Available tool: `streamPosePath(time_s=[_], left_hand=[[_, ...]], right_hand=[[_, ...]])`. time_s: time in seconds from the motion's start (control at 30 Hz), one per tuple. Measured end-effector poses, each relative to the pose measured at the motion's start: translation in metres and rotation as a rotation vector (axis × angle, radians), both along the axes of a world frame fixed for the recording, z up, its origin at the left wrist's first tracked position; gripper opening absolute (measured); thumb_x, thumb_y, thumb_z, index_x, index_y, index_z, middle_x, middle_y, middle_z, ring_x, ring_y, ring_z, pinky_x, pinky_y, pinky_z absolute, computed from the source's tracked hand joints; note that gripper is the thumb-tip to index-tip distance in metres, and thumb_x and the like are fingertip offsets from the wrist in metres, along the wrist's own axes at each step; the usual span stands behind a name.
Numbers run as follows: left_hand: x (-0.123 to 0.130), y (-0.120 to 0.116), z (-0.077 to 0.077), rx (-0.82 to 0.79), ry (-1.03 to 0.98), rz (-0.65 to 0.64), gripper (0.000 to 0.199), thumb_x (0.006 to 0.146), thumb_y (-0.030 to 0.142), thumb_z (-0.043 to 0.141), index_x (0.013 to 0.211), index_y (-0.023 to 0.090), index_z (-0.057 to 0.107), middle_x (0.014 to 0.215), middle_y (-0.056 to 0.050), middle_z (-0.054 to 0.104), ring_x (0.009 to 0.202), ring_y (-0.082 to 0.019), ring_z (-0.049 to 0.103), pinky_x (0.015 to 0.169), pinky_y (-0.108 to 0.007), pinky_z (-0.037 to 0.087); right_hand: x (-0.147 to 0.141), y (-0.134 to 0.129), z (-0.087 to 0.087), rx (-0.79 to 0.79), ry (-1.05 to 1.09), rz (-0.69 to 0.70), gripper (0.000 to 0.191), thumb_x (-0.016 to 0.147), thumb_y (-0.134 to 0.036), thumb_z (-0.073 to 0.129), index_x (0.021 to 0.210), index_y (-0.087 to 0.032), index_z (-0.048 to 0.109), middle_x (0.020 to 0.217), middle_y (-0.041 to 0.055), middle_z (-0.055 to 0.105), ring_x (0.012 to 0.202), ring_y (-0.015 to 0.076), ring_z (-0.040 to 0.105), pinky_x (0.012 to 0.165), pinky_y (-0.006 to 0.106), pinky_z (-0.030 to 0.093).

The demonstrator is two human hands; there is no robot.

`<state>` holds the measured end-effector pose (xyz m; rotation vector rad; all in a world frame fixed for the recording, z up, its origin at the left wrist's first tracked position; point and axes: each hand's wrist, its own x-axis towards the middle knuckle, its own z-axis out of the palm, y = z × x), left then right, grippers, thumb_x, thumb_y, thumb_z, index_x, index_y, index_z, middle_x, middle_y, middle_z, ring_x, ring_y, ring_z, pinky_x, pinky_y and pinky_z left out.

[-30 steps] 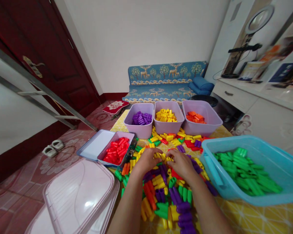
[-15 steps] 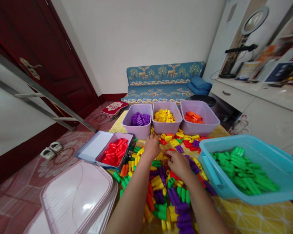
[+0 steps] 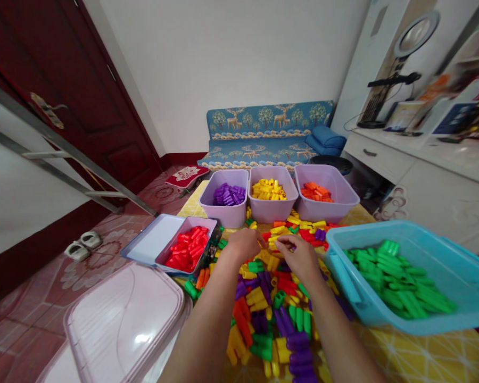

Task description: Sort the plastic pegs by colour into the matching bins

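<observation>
My left hand (image 3: 245, 243) is over the pile of mixed coloured plastic pieces (image 3: 281, 319), its fingers bent down and partly hidden. To its right, my right hand (image 3: 298, 255) has its thumb and forefinger curled near yellow pieces; whether it pinches one is too small to tell. Purple pieces (image 3: 228, 195), yellow pieces (image 3: 268, 189) and orange pieces (image 3: 317, 192) lie in three lilac bins behind the pile. Red pieces (image 3: 187, 249) fill a small box at the left. Green pieces (image 3: 399, 276) lie in a blue tub (image 3: 343, 271) at the right.
Pale lids (image 3: 125, 319) are stacked at the lower left beside the yellow-covered table (image 3: 427, 354). A metal ladder (image 3: 75, 154) leans near the dark red door. Behind the table is a blue patterned sofa (image 3: 259, 146); a white cabinet (image 3: 435, 186) is at the right.
My left hand has moved slightly up and left. My right hand has also shifted a little up the pile, with its thumb and forefinger now more visible. Some orange and yellow pieces by my left forearm have shifted.
</observation>
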<state>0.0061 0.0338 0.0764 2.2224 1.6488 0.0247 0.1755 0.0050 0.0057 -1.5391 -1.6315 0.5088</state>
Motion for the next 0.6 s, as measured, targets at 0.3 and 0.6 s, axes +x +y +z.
streamPosePath(time_s=[0.3,0.6], left_hand=[[0.002,0.024,-0.041,0.139,-0.146,-0.038,0.057,0.075,0.030,0.064,0.131,0.025,0.052,0.129,-0.011,0.054,0.116,-0.027,0.052,0.102,-0.038,0.040],[-0.008,0.021,-0.049,0.117,-0.285,-0.162,0.042,0.070,0.020,0.067,0.112,0.020,0.066,0.112,-0.009,0.067,0.110,-0.026,0.057,0.102,-0.038,0.038]], right_hand=[[-0.007,0.047,0.007,-0.071,-0.406,0.004,0.053,0.079,-0.034,0.062,0.128,-0.017,0.055,0.132,0.0123,0.054,0.117,0.0270,0.049,0.100,0.041,0.036],[-0.012,0.039,-0.008,-0.192,-0.241,0.168,0.045,0.066,-0.010,0.061,0.110,-0.019,0.065,0.115,0.0072,0.058,0.105,0.0197,0.057,0.091,0.030,0.043]])
